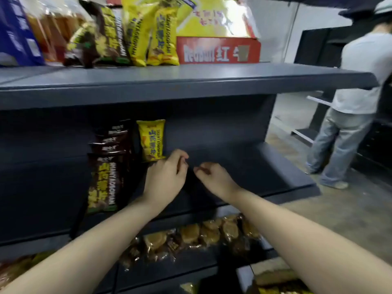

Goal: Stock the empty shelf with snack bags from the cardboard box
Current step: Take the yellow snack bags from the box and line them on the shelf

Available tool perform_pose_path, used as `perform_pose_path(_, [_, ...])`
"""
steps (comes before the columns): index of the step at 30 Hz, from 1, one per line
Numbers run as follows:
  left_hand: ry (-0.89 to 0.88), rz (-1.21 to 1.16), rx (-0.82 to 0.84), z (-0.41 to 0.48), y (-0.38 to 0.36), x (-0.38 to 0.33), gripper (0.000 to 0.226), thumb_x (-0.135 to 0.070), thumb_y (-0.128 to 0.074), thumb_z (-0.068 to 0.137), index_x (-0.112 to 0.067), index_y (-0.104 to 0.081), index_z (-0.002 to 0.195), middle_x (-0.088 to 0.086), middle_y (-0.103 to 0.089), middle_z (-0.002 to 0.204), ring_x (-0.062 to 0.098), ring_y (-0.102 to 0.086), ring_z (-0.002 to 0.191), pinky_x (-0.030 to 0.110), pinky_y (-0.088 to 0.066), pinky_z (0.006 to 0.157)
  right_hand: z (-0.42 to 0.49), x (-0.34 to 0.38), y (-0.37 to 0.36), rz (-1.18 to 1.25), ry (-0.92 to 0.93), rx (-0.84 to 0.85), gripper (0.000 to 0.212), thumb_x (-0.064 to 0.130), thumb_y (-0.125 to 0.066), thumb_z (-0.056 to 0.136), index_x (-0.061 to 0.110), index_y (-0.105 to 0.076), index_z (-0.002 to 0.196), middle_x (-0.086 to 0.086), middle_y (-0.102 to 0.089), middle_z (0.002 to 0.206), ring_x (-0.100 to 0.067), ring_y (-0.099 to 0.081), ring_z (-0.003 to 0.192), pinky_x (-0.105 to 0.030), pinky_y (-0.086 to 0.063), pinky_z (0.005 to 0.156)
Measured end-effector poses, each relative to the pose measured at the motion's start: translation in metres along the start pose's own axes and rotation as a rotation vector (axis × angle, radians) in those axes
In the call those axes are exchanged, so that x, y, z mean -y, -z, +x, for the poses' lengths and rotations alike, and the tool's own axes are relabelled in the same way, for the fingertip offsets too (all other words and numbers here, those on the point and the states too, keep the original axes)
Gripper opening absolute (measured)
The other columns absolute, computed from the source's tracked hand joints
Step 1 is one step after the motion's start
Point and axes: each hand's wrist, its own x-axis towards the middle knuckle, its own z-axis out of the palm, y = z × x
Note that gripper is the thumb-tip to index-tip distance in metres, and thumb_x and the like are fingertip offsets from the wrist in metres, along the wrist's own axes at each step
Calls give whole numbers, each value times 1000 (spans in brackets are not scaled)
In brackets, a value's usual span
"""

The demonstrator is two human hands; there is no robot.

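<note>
A: Grey shelf (244, 166), head view — yellow snack bag (151, 140) upright at the back, brown snack bags (106, 166) just left of it.
B: Hands?
A: Left hand (166, 177) curled at the yellow bag's foot, whether pinching it I cannot tell; right hand (214, 177) loosely curled, empty.
B: Method?
A: Likely: square that bag beside its brown neighbours — then fill the bare stretch to its right, faces outward.

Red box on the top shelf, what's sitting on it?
A big yellow bag with red writing lies on the red box. What's inside the box can't be seen.
</note>
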Motion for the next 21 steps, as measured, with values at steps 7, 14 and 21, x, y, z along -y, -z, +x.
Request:
perform_pose_path(7, [32, -302, 169, -79, -92, -106, 28, -41, -26, 86, -30, -47, 101, 2, -68, 69, 27, -65, 63, 43, -53, 59, -88, -80, 74, -56, -127, -49, 19, 20, -49, 92, 12, -63, 81, -3, -65, 77, -15, -57, 73, -29, -44, 68])
perform_pose_path(14, [105, -333, 620, -161, -191, -155, 14, -27, -40, 97, -21, -52, 101, 8, -64, 82, 30, -62, 79, 46, -50, 68, -162, -194, 109, -156, -404, 124, 27, 20, -52, 93, -3, -65, 88, -21, -65, 87, -21, -56, 77, -30, -45, 63])
perform_pose_path(21, [308, -231, 1015, -211, -258, -184, 45, -31, -42, 98, -16, -29, 138, 12, -46, 136, 30, -51, 117, 33, -42, 87, -202, -291, 121, -307, -554, 204, 28, 34, -55, 91, 14, -61, 109, -9, -66, 113, -26, -60, 105, -30, -47, 83])
